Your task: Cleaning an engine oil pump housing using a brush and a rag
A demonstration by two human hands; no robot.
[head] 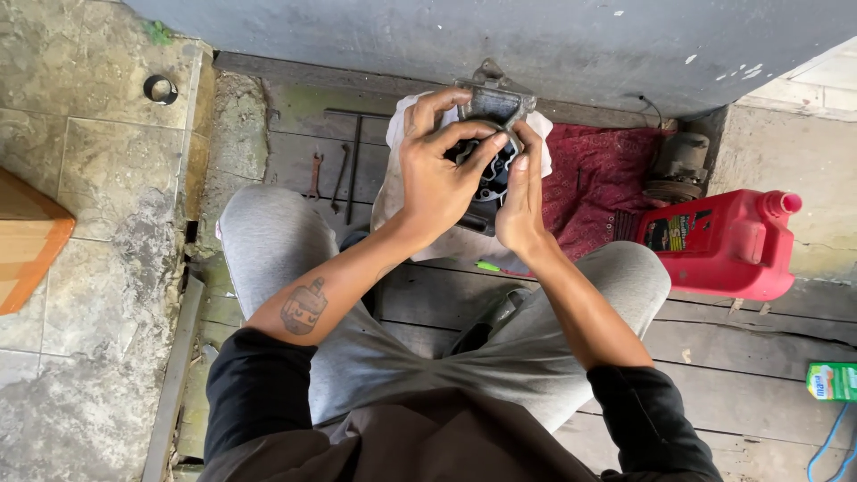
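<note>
Left hand (437,183) wraps over a grey cast-metal housing with a round, dark, lobed opening (494,134), its fingers curled across the top and the thumb hooked along the near edge, so the part is clamped from the nine o'clock side. Opposite it, the right hand (520,201) closes on the same housing from three o'clock, fingertips pressed at the rim of the round opening; this two-sided grip looks chosen to keep the heavy piece steady over the lap. The housing sits just above centre, at twelve o'clock from the knees, resting on a white cloth (420,201) that seems there to cushion it and catch grime.

At nine o'clock of the hands, thin dark metal hand tools (344,170) lie on the weathered wooden planks (750,339). A patterned red cloth (594,183) spreads at three o'clock, with a red plastic jug with a spout cap (728,245) beyond it and a rusty round metal part (678,165) above.

Much of the housing is covered by the fingers, so what fills its opening is hard to make out. A green packet (832,381) is cut off at the right edge.
</note>
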